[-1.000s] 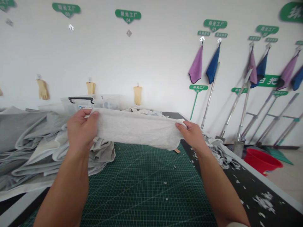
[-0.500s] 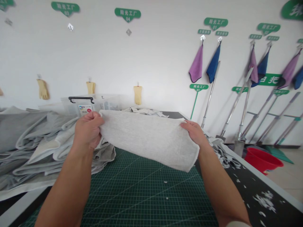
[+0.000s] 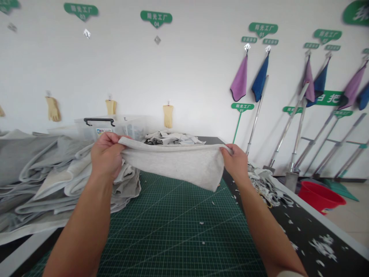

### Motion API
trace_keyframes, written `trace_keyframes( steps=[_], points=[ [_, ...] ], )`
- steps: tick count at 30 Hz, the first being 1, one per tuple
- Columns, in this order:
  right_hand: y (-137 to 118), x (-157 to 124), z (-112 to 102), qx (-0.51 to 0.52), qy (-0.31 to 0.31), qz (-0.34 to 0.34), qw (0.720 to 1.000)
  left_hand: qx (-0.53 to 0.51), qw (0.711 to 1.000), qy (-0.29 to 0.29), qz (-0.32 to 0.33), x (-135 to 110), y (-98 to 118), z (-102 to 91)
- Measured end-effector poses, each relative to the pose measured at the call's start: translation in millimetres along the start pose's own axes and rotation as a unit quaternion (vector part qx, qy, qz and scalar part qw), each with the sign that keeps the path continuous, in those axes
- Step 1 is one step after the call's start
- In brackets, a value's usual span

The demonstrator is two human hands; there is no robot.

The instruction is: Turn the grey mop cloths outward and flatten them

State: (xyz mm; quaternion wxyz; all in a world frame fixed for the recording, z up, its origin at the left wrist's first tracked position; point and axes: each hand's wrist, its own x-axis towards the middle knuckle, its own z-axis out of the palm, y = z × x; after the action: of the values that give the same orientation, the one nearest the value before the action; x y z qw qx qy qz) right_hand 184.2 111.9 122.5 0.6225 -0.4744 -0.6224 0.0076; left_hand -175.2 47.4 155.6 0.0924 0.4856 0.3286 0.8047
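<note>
I hold a pale grey-white cloth piece (image 3: 178, 163) stretched in the air above a green gridded cutting mat (image 3: 173, 234). My left hand (image 3: 106, 157) pinches the cloth's left top corner, fingers closed. My right hand (image 3: 236, 162) grips the right top corner, fingers closed. The cloth hangs between both hands, its lower edge sagging toward the mat without touching it.
A heap of grey fabric (image 3: 46, 173) lies left of the mat. A clear plastic box with a black handle (image 3: 99, 127) and crumpled cloth scraps (image 3: 170, 137) sit behind. Trimmings (image 3: 268, 188) litter the table's right side. A red basin (image 3: 319, 196), mops and hanging cloths stand by the wall.
The cloth's lower edge, which hung lower and wider half a second ago, has swung up and now hangs shorter. Both hands keep their grip and have barely shifted.
</note>
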Motion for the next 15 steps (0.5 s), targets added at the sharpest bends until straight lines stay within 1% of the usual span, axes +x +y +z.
trace_keyframes(
  steps=[1, 3, 5, 7, 10, 11, 13, 15],
  points=[
    [1.7, -0.5, 1.1, -0.061, 0.013, -0.042, 0.997, 0.009, 1.000, -0.022, -0.009, -0.5, -1.8, 0.2],
    [2.1, -2.3, 2.6, -0.120, 0.017, -0.105, 0.987, 0.025, 0.998, -0.064, -0.015, -2.8, -4.9, 0.7],
    [-0.4, -4.6, 3.1, -0.114, 0.010, -0.141, 0.983, 0.087, 0.993, -0.076, 0.004, -5.5, -6.7, 0.4],
    [-4.3, -6.3, 2.6, -0.069, 0.008, -0.149, 0.986, 0.138, 0.987, -0.085, 0.024, -7.5, -7.3, -1.5],
    [-8.6, -7.1, 1.9, 0.049, -0.008, -0.120, 0.992, 0.164, 0.980, -0.105, 0.048, -7.9, -5.8, -6.0],
    [-9.2, -6.9, 2.1, 0.091, -0.020, -0.096, 0.991, 0.157, 0.981, -0.104, 0.054, -7.5, -4.9, -7.2],
    [-9.2, -6.2, 3.1, 0.165, -0.044, -0.031, 0.985, 0.133, 0.986, -0.083, 0.059, -6.9, -2.9, -8.3],
    [-8.6, -5.8, 4.5, 0.210, -0.060, 0.038, 0.975, 0.096, 0.993, -0.061, 0.040, -6.9, -1.0, -7.5]
  ],
)
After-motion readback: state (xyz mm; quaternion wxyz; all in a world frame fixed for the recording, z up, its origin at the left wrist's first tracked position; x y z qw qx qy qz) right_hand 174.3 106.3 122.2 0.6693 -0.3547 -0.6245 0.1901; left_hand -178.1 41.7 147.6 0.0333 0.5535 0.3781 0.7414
